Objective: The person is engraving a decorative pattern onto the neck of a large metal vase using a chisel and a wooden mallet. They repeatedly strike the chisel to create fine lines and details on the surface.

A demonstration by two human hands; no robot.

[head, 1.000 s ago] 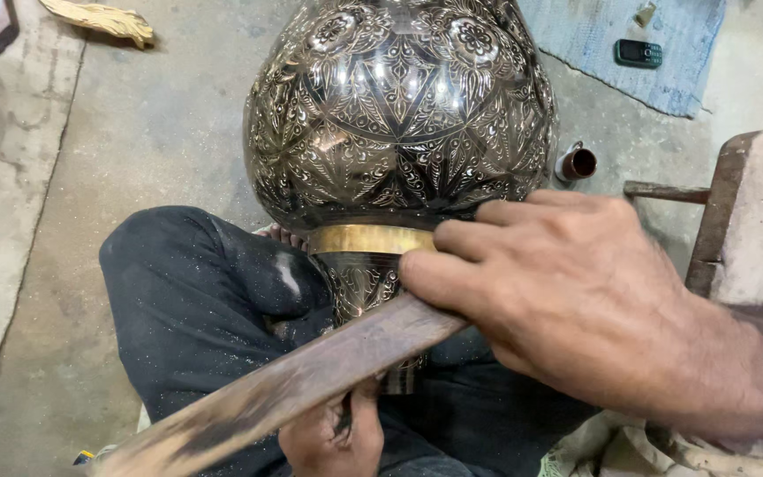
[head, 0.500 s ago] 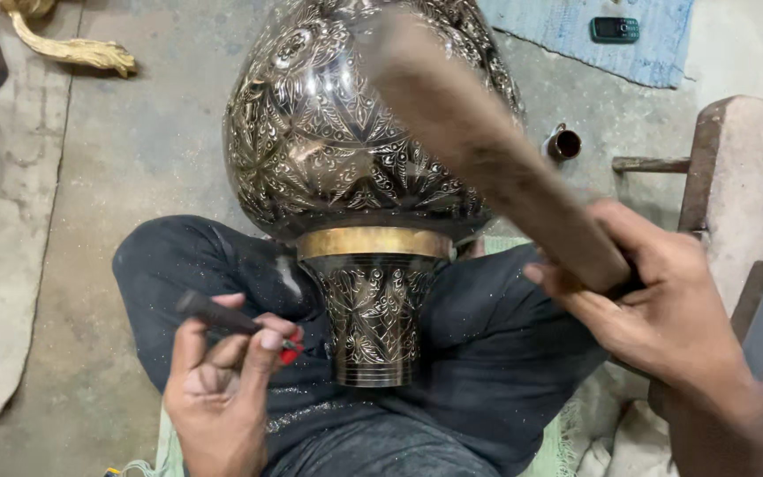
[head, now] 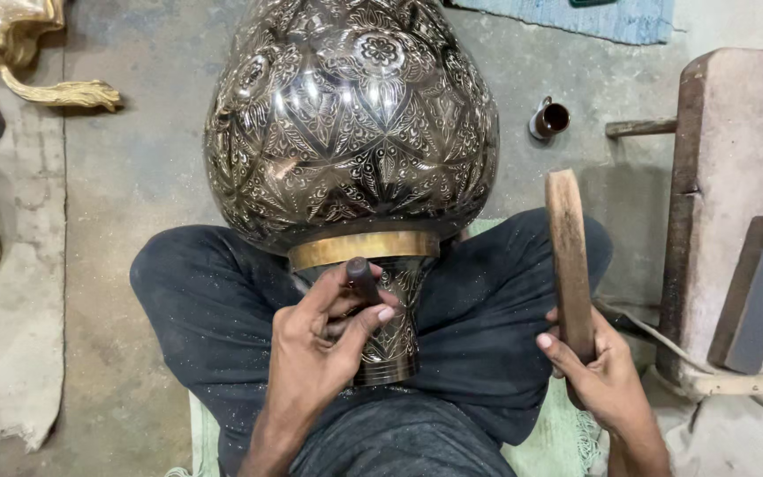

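Wooden stick [head: 569, 265] swung down from across the vase [head: 351, 124] to stand upright at right, clear of the metal; left hand [head: 324, 349] shifted from the lap up to the neck of the vase. Engraved dark metal vase lying on its side across crossed legs [head: 214, 309] in dark trousers, wide belly pointing far, narrow foot pointing near. Brass band [head: 364, 249] ringing the vase where belly meets neck. Left hand closed around a short dark punch [head: 362, 281], thumb and fingers wrapped about its shaft, rounded head poking out above the knuckles just below the brass band, tip hidden behind the fingers. Right hand [head: 602, 371] gripping the lower end of the wooden stick, fingers curled round it, stick rising almost straight up beside the right knee, well apart from the vase. Small metal cup [head: 549, 119] standing on the concrete floor [head: 134, 168] at far right of the vase. Wooden block bench [head: 735, 177] along the right edge, a grey stone bar [head: 757, 296] leaning on it. Brass-coloured ornament [head: 19, 44] with a clawed foot at far left. Pale cloth [head: 11, 353] on the floor at left, green mat [head: 558, 442] under the legs, blue cloth [head: 611, 18] at the far edge.
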